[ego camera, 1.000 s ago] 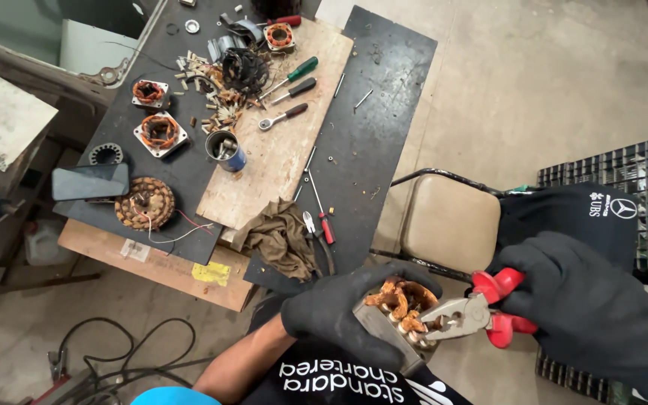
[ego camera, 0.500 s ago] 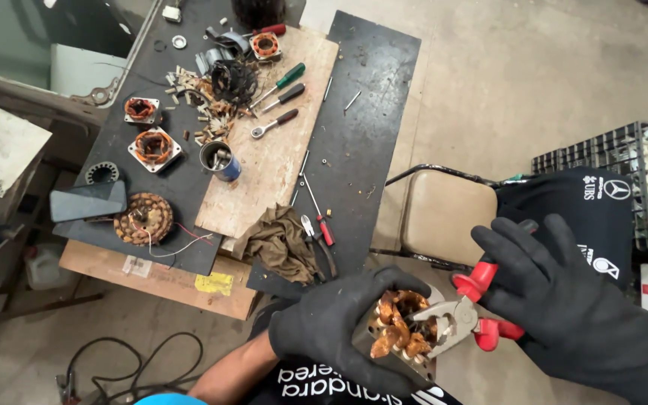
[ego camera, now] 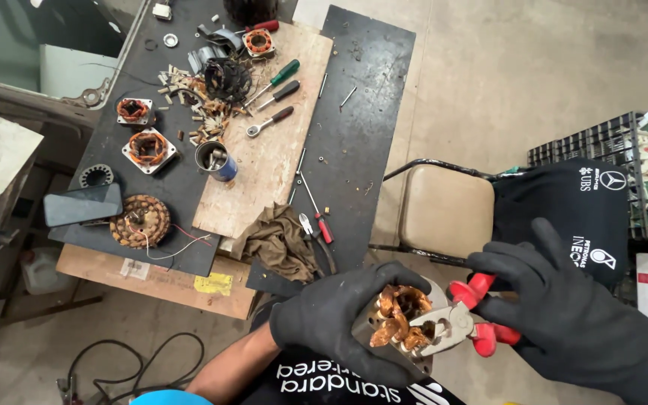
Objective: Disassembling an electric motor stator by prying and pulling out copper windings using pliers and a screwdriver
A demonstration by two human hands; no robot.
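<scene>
Both my hands wear black gloves. My left hand (ego camera: 339,319) grips a small motor stator (ego camera: 403,322) with tangled copper windings, low in the middle of the view. My right hand (ego camera: 564,307) holds red-handled pliers (ego camera: 463,322), whose metal jaws are set into the copper wire. The stator's lower half is hidden behind my left palm.
A low workbench (ego camera: 361,142) with a wooden board (ego camera: 279,157) carries several stators, screwdrivers (ego camera: 283,75), a ratchet, a tin can (ego camera: 215,160), a round copper coil (ego camera: 140,221), a brown rag (ego camera: 279,240) and red-handled cutters (ego camera: 316,225). A beige-seated chair (ego camera: 444,210) stands to its right, with crates beyond.
The view has dropped and shifted left. My hands with the stator and pliers have stayed together, the pliers' jaws working slightly deeper into the copper.
</scene>
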